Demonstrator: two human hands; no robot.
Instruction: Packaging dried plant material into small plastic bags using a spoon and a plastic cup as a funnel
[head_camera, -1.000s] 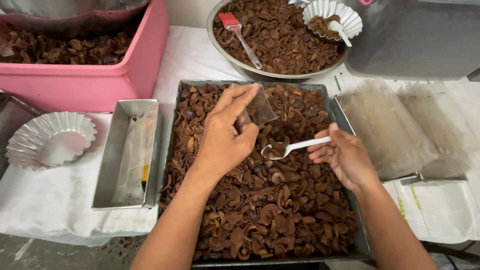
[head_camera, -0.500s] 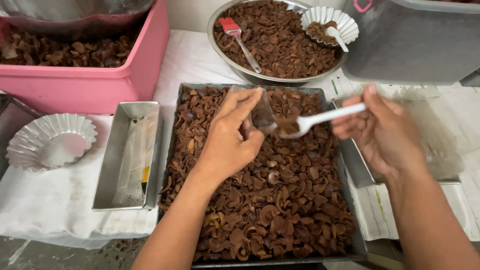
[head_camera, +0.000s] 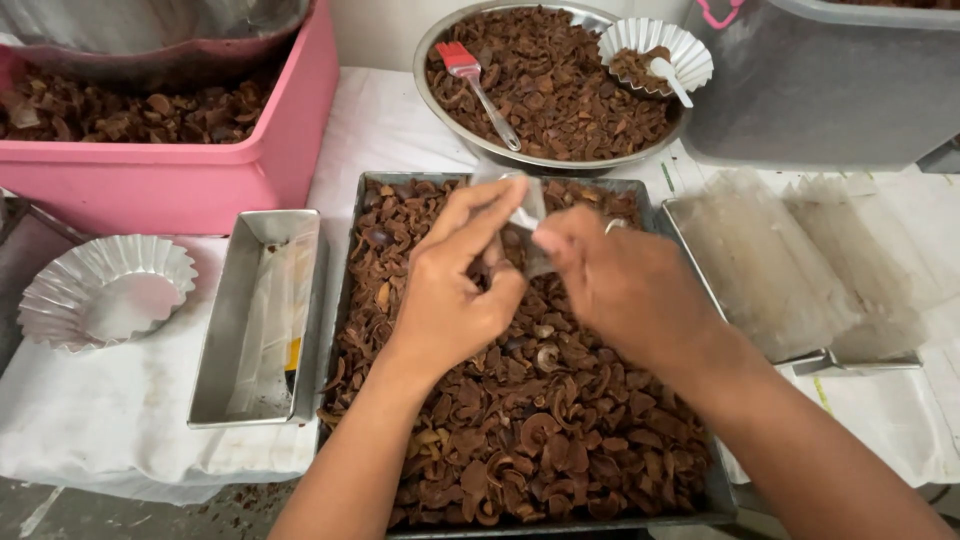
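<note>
The small clear bag (head_camera: 527, 222) was pinched upright between both hands above the metal tray (head_camera: 352, 262) of brown shell pieces, left hand (head_camera: 455, 290) fingers clamped on its left edge, right hand (head_camera: 625, 285) fingers closed on its right, equally near.

There is only one view, from a camera worn on the person's head. It looks steeply down and a little forward on a table covered with white cloth (head_camera: 110, 420). It is near: both forearms enter from the bottom edge, and the left hand (head_camera: 455, 290) and right hand (head_camera: 625, 285) meet in the middle of the frame, over a metal tray (head_camera: 345, 300) of brown pieces. The far side of the table lies along the top edge, where a pink tub (head_camera: 200, 180), a round metal bowl (head_camera: 440, 110) and a grey bin (head_camera: 820, 90) are cut off. No second view shares the scene.
</note>
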